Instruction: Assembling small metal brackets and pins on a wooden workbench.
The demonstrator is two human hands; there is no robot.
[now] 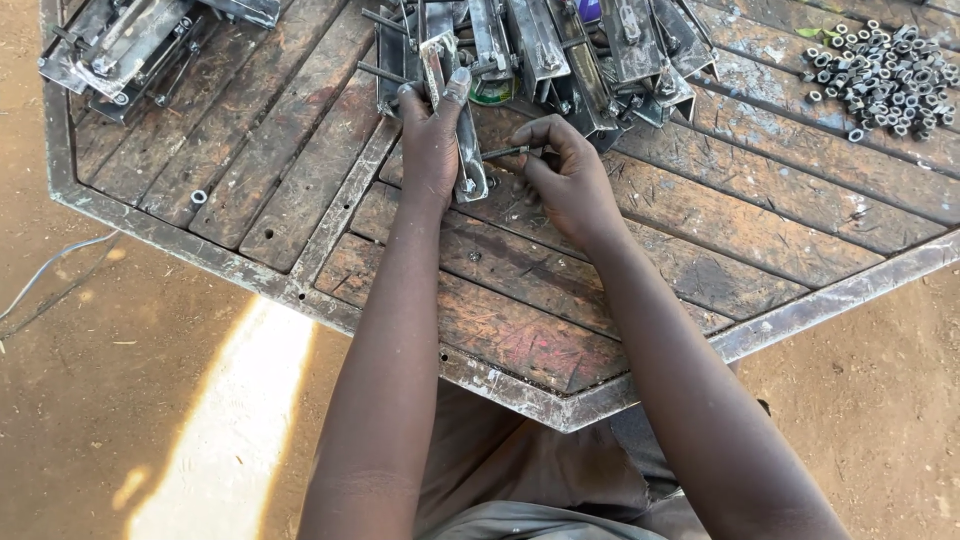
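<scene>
Head view: hands (500,160) gripping metal bracket (468,150)

The left hand (432,140) is gripping an upright metal bracket (455,110) on the wooden table (620,250). The right hand (565,180) is pinching a thin bolt (505,153) against it. More brackets (560,45) are lying behind, and a pile of nuts (885,75) is sitting well apart at the right.

grey metal bracket (455,110), rust-brown plank table (700,220)
</scene>
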